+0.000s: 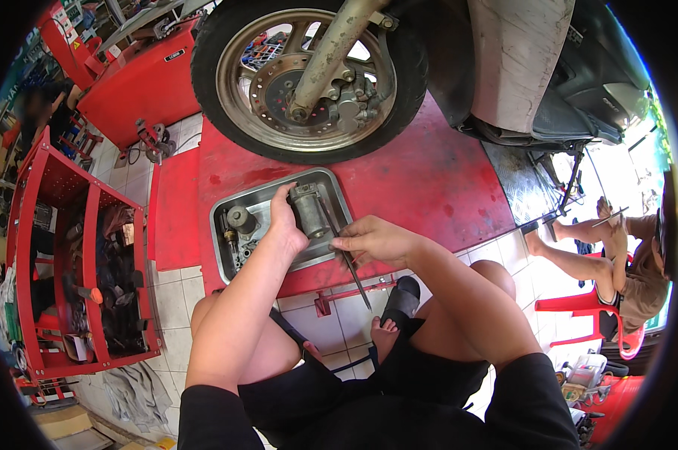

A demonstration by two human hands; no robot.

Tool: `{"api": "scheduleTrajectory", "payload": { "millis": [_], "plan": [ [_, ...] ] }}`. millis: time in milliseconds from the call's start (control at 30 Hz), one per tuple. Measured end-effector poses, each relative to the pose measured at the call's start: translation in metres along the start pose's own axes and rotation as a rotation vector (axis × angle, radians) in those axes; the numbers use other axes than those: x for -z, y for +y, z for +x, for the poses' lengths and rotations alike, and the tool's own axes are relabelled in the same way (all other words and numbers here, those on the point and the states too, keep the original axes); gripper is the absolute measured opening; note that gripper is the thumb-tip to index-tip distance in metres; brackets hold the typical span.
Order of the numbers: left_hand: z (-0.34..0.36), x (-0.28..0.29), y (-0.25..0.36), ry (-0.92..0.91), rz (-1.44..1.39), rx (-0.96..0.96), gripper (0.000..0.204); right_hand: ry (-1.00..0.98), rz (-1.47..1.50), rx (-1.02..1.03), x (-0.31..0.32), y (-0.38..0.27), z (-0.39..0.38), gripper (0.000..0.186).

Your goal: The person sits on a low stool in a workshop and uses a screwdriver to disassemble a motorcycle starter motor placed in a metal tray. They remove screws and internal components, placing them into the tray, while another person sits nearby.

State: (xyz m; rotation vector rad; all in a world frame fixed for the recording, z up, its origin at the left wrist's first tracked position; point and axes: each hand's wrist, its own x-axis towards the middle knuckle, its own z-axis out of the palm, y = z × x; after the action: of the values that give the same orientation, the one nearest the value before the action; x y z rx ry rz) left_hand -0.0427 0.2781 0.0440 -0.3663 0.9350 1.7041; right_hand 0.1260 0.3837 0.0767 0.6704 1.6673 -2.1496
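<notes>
My left hand [282, 225] is closed on a dull grey metal cylinder [309, 213], a motor-like housing, over the right half of a shallow metal tray [326, 177]. Its fingers are partly hidden behind the cylinder. My right hand [376, 241] pinches a long, thin, dark metal rod [357, 281]. One end of the rod lies along the cylinder's right side; the other points down toward my feet. Whether it is a file or another tool I cannot tell. In the tray's left part are a shorter round metal part [241, 219] and several small metal pieces [243, 252].
The tray sits on a red platform [429, 180] below a motorcycle's front wheel [226, 127]. At left stands a red shelf rack [91, 262] full of dark parts; a red machine [148, 82] is behind it. A person [631, 255] sits on a red chair [571, 304] at right.
</notes>
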Motion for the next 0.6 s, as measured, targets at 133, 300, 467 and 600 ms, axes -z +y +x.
{"api": "scheduleTrajectory", "payload": {
  "millis": [133, 300, 467, 600],
  "plan": [
    [-0.002, 0.001, 0.001, -0.018, 0.008, 0.023, 0.048, -0.15, 0.106, -0.008, 0.0, -0.002, -0.006, 0.038],
    [-0.003, 0.003, 0.001, -0.028, 0.004, 0.057, 0.05, -0.08, -0.169, -0.016, -0.007, -0.016, -0.014, 0.033],
    [-0.002, 0.005, 0.001, -0.029, -0.018, 0.081, 0.051, -0.016, -0.322, 0.023, -0.005, -0.008, -0.002, 0.036],
    [-0.003, 0.006, 0.002, -0.042, -0.006, 0.071, 0.052, -0.226, -0.015, 0.085, -0.009, -0.006, -0.006, 0.033]
  ]
}}
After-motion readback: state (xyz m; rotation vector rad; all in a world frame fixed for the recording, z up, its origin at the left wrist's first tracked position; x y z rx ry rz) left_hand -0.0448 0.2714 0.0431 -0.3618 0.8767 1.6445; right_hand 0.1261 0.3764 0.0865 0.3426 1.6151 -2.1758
